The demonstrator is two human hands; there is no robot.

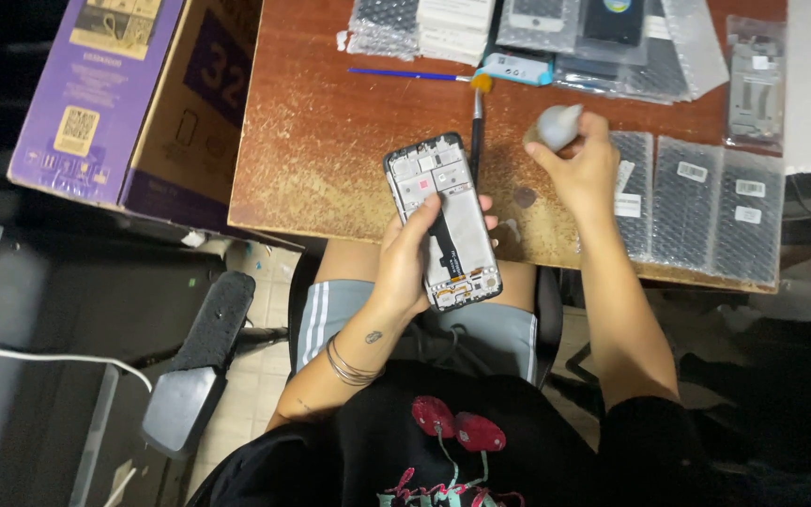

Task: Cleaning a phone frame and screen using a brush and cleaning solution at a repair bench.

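My left hand grips an opened phone frame from the left side, holding it over the near edge of the brown table. The frame's inner side faces up and shows a grey plate and small parts. My right hand is closed on a grey rubber blower bulb just right of the phone, above the table. A thin brush lies on the table between the phone and the bulb.
Bubble-wrapped phone parts lie at the table's right. More wrapped parts and boxes sit at the back, with a blue tool. A purple cardboard box stands left of the table. A black chair armrest is at lower left.
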